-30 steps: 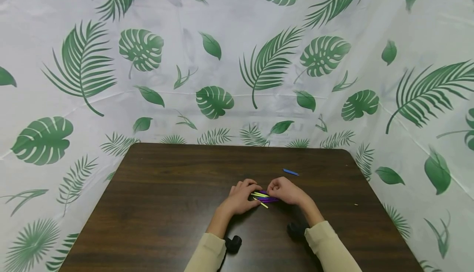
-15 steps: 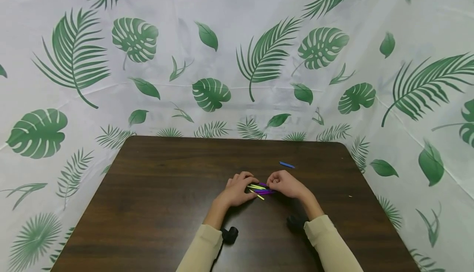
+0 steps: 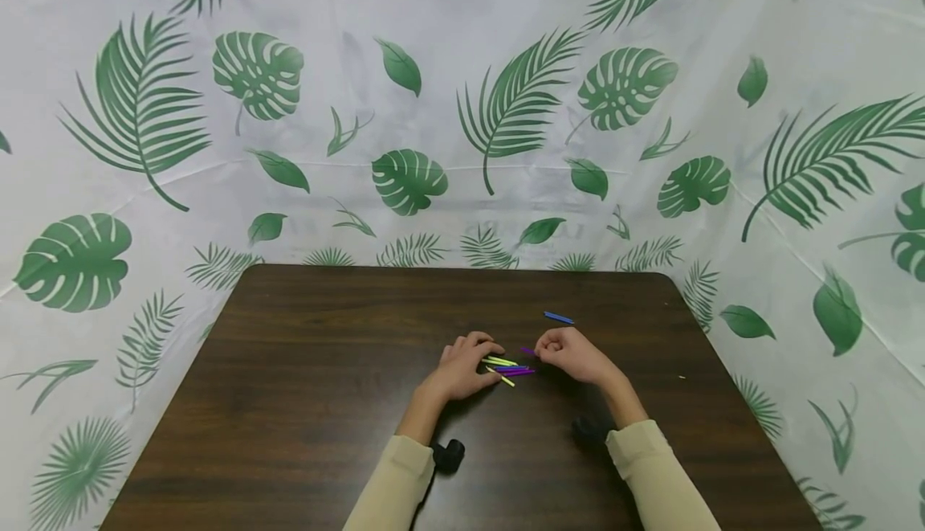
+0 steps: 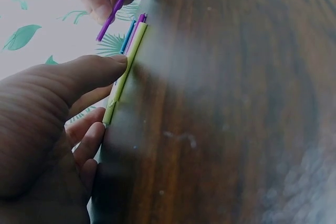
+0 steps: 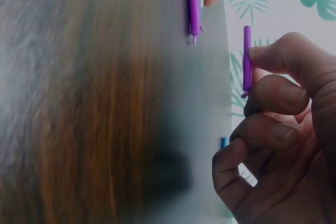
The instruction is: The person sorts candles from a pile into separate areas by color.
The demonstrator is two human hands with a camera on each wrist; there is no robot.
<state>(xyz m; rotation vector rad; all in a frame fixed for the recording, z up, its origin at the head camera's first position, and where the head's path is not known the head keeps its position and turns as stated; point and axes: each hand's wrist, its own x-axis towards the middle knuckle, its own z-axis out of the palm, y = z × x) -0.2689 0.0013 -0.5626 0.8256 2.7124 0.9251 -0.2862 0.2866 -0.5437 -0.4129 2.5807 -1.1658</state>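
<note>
My right hand (image 3: 574,353) pinches a thin purple candle (image 5: 247,59) between thumb and index finger, raised off the table. A small wick shows at its end. Left of it, my left hand (image 3: 466,366) rests around a small pile of thin candles, thumb and fingers spread at its left end. In the left wrist view the thumb touches a yellow candle (image 4: 126,72) on the near side. Another purple candle (image 5: 193,3) and a blue one (image 4: 127,36) lie behind it. The lower fingers of the left hand are partly hidden behind its thumb.
A blue candle (image 3: 559,317) lies apart, beyond my right hand. A tiny pale bit (image 3: 682,377) is on the right side of the dark wooden table (image 3: 325,370). A leaf-printed cloth (image 3: 325,194) hangs behind the table.
My right hand has drawn a purple candle away from the pile, moving right, and it now hangs clear of the others. My left hand stays at the pile. The head view has tilted slightly down.
</note>
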